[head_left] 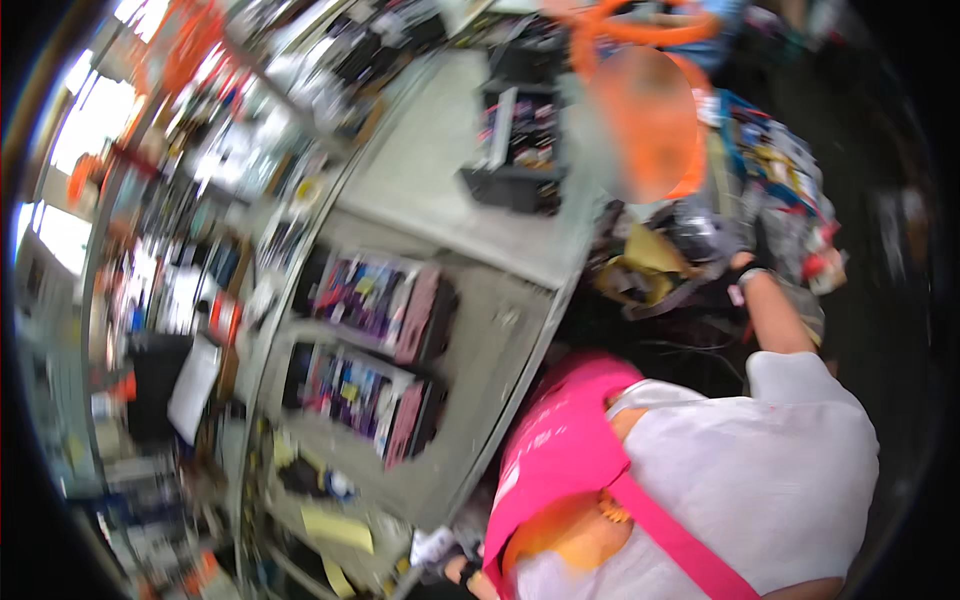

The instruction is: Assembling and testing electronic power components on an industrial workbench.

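Motion smears much of the picture. My right arm reaches out to the right, and my right hand (pixel 742 264), with a band at its wrist, is at a carton (pixel 655 295) holding crumpled yellow paper (pixel 655 258) and clear plastic. Its fingers are too smeared to make out. At the lower edge, beside the workbench (pixel 490 330), is my left hand (pixel 462 568), with a dark wristband. A small white item (pixel 432 546) lies against it; whether the hand grips it is unclear. I wear a pink apron (pixel 570 440) over a white shirt.
Two dark bins (pixel 430 325) (pixel 415 415) of small packages stand on the bench. Farther along sits a dark organizer (pixel 520 140). Yellow paper strips (pixel 338 528) lie near the bench's front. Cluttered shelves (pixel 190 280) line the left. Beyond the bench are orange shapes (pixel 690 180) and a blue-clad person (pixel 725 30).
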`<state>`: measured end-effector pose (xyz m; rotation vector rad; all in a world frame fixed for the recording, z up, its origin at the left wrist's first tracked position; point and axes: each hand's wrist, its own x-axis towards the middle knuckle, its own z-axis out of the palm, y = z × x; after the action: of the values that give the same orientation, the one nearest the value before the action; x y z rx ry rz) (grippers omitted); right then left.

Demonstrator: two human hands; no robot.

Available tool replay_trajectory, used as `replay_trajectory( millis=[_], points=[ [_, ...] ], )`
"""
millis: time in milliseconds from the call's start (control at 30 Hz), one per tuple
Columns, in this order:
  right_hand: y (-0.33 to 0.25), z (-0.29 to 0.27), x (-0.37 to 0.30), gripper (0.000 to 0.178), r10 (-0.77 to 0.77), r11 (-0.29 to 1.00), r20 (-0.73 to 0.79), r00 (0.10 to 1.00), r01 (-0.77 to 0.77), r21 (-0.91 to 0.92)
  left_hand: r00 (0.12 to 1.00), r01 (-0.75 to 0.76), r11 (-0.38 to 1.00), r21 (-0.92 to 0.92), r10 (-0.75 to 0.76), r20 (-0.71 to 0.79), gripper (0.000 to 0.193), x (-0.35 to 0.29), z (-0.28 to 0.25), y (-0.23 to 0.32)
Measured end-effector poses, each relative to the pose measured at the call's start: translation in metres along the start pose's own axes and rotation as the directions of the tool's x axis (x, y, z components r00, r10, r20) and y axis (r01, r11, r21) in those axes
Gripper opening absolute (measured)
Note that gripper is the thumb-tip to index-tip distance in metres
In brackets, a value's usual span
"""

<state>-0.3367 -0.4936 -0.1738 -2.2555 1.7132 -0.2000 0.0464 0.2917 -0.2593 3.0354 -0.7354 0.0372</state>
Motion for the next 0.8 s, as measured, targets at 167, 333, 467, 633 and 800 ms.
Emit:
replay_trajectory(
  millis=[167,333,467,633,800],
  points=[
    [-0.02,0.031,0.015,0.045,-0.474,0.853,0.122,0.872,0.489,-0.181,0.981,-0.01,0.798,0.603,-0.108,0.159,0.004,0.034,-0.096,0.071],
    [0.036,0.009,0.056,0.043,-0.352,0.923,0.38,0.855,0.385,-0.012,0.803,0.067,0.683,0.728,-0.469,0.367,0.019,0.008,-0.058,0.03],
    [0.023,0.013,0.097,0.042,-0.126,0.987,0.488,0.864,0.161,-0.029,0.082,0.669,-0.259,-0.697,-0.906,0.416,0.036,-0.056,0.033,-0.028],
    [0.002,0.001,0.078,0.042,-0.093,0.969,0.451,0.888,0.185,-0.164,0.042,0.055,-0.678,-0.733,-0.732,0.68,0.058,-0.062,0.053,-0.02],
    [0.081,-0.046,0.05,0.043,-0.023,0.945,0.38,0.925,0.144,-0.293,0.018,-0.325,-0.709,-0.626,-0.667,0.745,0.069,-0.037,-0.012,0.023]
  ],
)
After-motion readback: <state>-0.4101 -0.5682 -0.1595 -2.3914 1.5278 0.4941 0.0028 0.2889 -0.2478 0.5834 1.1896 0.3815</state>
